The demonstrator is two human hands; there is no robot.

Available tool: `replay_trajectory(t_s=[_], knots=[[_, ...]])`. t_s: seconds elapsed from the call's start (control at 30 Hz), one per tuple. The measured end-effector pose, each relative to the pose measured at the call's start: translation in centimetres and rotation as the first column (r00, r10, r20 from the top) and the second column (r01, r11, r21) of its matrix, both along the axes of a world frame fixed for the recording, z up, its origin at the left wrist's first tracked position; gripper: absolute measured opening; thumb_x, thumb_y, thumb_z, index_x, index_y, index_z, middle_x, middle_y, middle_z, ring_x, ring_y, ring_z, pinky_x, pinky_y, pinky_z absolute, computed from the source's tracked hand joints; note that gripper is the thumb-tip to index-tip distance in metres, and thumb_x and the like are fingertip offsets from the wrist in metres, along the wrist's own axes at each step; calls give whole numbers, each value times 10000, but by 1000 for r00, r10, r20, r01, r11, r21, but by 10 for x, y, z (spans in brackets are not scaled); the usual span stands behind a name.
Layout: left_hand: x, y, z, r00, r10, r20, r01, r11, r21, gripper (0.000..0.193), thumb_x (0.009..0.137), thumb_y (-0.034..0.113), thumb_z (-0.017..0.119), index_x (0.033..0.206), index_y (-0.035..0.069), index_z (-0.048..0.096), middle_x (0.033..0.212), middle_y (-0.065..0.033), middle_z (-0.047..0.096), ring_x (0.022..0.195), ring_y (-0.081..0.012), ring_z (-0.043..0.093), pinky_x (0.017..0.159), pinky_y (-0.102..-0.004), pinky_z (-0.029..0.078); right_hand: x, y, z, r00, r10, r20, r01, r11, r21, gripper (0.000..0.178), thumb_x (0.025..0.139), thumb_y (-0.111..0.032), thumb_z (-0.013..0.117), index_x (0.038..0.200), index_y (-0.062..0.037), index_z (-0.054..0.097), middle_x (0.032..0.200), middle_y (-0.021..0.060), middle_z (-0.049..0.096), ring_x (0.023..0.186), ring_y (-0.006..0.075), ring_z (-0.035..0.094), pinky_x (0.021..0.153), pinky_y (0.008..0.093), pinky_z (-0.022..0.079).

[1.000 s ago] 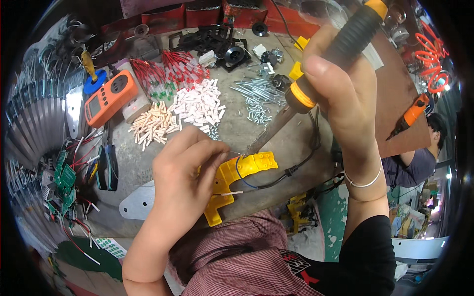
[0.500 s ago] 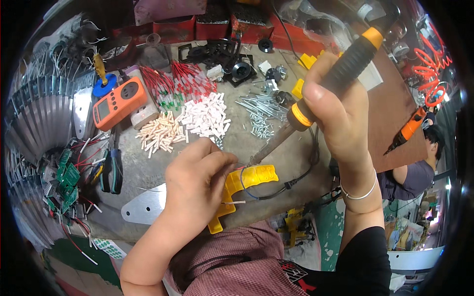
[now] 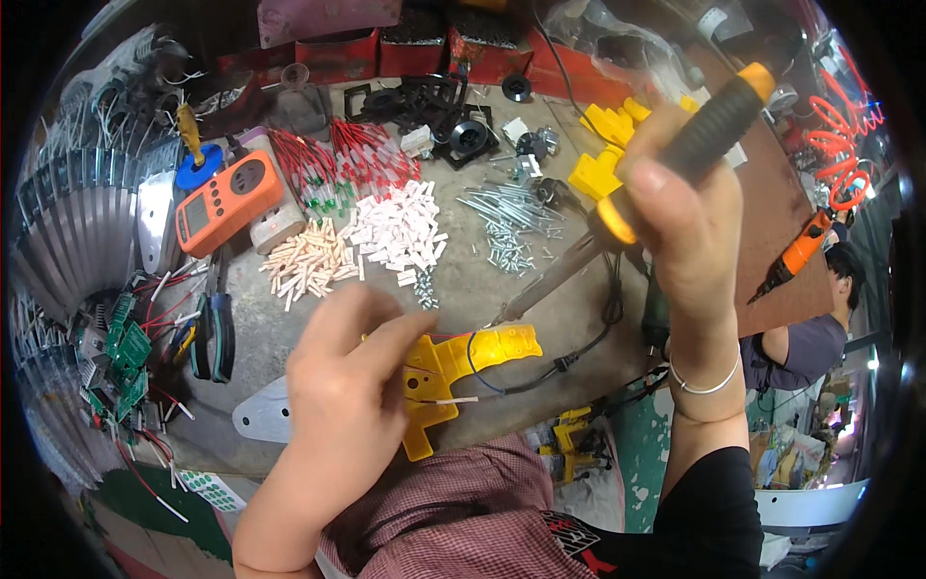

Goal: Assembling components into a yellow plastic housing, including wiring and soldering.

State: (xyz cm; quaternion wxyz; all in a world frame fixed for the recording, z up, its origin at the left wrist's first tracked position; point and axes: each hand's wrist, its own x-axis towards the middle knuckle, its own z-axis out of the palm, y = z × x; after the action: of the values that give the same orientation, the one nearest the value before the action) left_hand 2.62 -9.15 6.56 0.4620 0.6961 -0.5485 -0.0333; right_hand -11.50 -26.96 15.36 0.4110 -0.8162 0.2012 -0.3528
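My right hand (image 3: 693, 227) grips the dark handle of a soldering iron (image 3: 719, 121) with yellow-orange bands. Its long metal shaft slants down to the left, the tip just above a yellow plastic housing half (image 3: 502, 347). A dark cable (image 3: 540, 378) and a thin blue wire loop lie at the housing, and a short white-ended wire (image 3: 453, 399) crosses its lower part. Over the housing's left side is my left hand (image 3: 349, 376), fingers bent together; what they hold, if anything, is hidden. Beneath that hand a silver metal plate with holes (image 3: 258, 413) partly shows.
Beyond my hands lie white sleeves (image 3: 400, 232), cream sleeves (image 3: 311, 259), screws (image 3: 516, 217) and red-wired parts (image 3: 371, 159). At left are an orange meter (image 3: 230, 205), pliers (image 3: 222, 333) and green circuit boards (image 3: 123, 333). An orange power screwdriver (image 3: 799, 253) hangs right, near another person (image 3: 805, 347).
My left hand has drawn left and down, away from the iron's tip, uncovering more of the housing. The soldering iron has shifted slightly right with my right hand, still in its grip.
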Motion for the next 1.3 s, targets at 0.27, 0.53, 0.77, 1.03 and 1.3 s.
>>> replay_trajectory(t_s=[0.27, 0.53, 0.77, 1.03, 1.3], knots=[[6, 21, 0, 996, 1, 95, -8, 997, 75, 337, 634, -121, 658, 945, 6, 692, 734, -103, 569, 665, -272, 545, 574, -364, 444, -9, 15, -14, 994, 102, 37, -108, 970, 216, 192, 853, -198, 662, 882, -38, 560, 742, -8, 536, 665, 60, 476, 594, 233, 384], [7, 15, -13, 997, 12, 74, -13, 1000, 2, 325, 647, -112, 701, 941, 26, 697, 684, -80, 565, 630, -215, 531, 577, -315, 431, -5, 17, -37, 993, 103, -56, -83, 955, 285, 175, 874, -173, 655, 889, -32, 551, 749, -23, 511, 686, 57, 452, 605, 236, 375], [5, 13, -14, 998, 10, 56, -10, 1000, 4, 334, 636, -114, 700, 939, 26, 697, 695, -84, 579, 638, -224, 543, 588, -323, 445, -3, 18, -44, 994, 112, 9, -109, 944, 312, 195, 881, -190, 661, 891, -32, 547, 746, -29, 503, 685, 52, 447, 598, 228, 369], [7, 14, -13, 995, -21, 99, 17, 999, 33, 283, 669, -85, 698, 932, 18, 683, 741, -89, 624, 663, -257, 572, 592, -356, 477, -1, 19, -44, 993, 122, -7, -113, 942, 314, 200, 879, -191, 663, 882, -31, 543, 740, -30, 500, 682, 49, 442, 593, 231, 365], [8, 25, 1, 995, 66, 77, -71, 996, 61, 310, 637, -139, 679, 912, 4, 686, 729, -88, 619, 668, -208, 566, 589, -300, 448, -4, 15, -46, 995, 100, -1, -96, 957, 274, 187, 877, -180, 653, 882, -27, 546, 730, -29, 501, 677, 51, 444, 590, 232, 365]])
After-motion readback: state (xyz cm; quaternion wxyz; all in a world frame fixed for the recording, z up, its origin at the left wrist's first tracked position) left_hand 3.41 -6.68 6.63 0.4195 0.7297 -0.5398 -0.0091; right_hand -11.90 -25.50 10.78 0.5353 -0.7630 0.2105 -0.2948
